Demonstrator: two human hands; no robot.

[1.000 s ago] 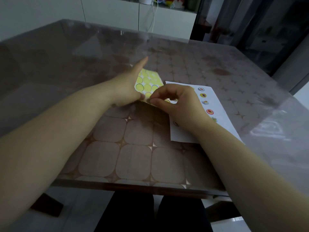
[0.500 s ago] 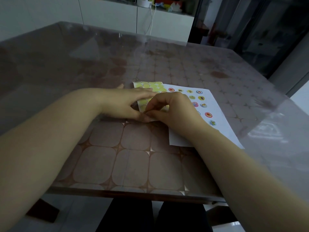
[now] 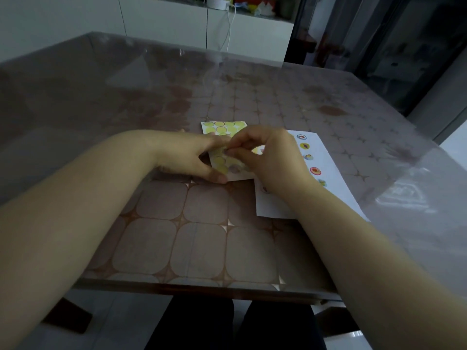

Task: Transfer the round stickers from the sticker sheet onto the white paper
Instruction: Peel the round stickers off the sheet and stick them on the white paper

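The yellow sticker sheet (image 3: 222, 127) lies flat on the table, its far edge showing rows of empty yellow circles. My left hand (image 3: 192, 155) presses down on its left side, thumb at the near corner. My right hand (image 3: 265, 155) hovers over the sheet with thumb and forefinger pinched together at a round sticker on it. The white paper (image 3: 331, 178) lies just to the right, partly under my right wrist, with a column of several round stickers (image 3: 315, 170) along its right side.
The table (image 3: 202, 243) has a glossy cover over a brown tile pattern; its near edge runs just below my forearms. A white cabinet (image 3: 177, 24) with a hanging cable stands beyond the far edge. Dark doorway at the right.
The sticker sheet, held tilted up a second ago, now lies flat on the table. My left hand flattened onto it and my right hand's pinch moved up onto the sheet.
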